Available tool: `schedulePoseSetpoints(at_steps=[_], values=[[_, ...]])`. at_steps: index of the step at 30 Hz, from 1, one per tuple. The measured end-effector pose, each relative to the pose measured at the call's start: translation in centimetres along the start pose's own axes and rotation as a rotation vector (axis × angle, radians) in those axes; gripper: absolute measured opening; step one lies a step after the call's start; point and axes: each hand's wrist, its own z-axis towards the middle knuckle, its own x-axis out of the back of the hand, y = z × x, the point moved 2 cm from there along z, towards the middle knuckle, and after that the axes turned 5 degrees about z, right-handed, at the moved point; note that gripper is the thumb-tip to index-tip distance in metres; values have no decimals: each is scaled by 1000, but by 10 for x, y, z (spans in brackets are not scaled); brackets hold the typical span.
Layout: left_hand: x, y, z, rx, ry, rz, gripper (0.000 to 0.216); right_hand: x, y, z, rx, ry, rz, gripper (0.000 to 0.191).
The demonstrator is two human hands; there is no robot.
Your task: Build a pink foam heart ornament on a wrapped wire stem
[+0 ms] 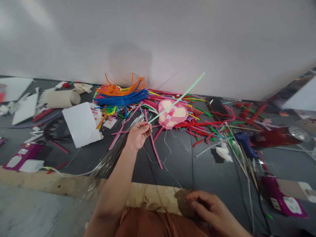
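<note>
Two hands in view. R hand (209,207) is nearest, at the near edge of the bench (202,171), palm down, fingers curled; can't tell if it grips anything. L hand (137,134) is mid-bench, pinched shut on the near end of a pale green stem (177,98), which slants up and far-right over the pink woven piece (172,113).

Step, my read: stem held free of the clutter. Next move calls for a steady pinch + tip clearance.

Room: bare bench btwn the hands. Wire bundle (111,158) lies just left of the L wrist. Pipe-cleaner pile (197,123) is far, against the wall (172,39).
</note>
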Motion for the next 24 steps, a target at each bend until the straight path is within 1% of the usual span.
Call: schedulePoseSetpoints(at_steps=[3, 8, 11, 15, 19, 24], values=[[-2, 1, -1, -21, 0, 6, 18, -2, 2, -1, -48, -21, 56, 33], [-1, 9, -3, -102, -5, 35, 20, 2, 0, 3, -13, 12, 46, 33], [0, 17, -5, -169, -5, 66, 24, 3, -2, 8, -15, 4, 35, 34], [-2, 23, -9, -216, -15, 89, 29, 1, -5, 14, 7, -21, 48, 35], [-12, 23, -11, -185, -55, 102, 29, -2, -11, 23, 61, -7, 78, 36], [-35, 26, -8, -143, -114, 99, 27, -2, -24, 42, 139, 19, 98, 34]])
